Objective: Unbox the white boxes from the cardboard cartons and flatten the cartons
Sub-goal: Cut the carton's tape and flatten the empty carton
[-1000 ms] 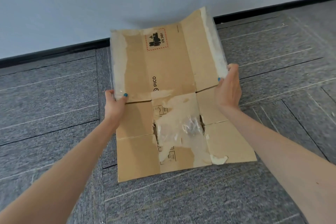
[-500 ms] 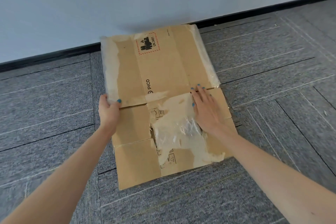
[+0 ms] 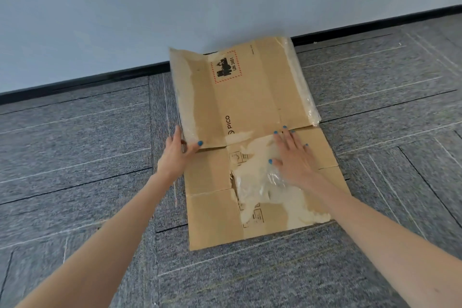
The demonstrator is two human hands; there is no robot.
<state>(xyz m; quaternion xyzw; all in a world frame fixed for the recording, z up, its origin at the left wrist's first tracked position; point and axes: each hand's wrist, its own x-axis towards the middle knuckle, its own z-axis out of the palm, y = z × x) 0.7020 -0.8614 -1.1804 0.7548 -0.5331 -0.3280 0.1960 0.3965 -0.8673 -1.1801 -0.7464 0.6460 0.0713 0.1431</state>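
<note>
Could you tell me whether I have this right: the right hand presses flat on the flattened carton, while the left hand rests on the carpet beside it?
Not quite. The left hand is not on the carpet: it grips the left edge of the carton, thumb on top. The right hand does press flat on the carton, as the head view shows.

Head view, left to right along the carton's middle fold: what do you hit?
left hand gripping the flap edge → PICO print on the carton → right hand pressed flat
</note>
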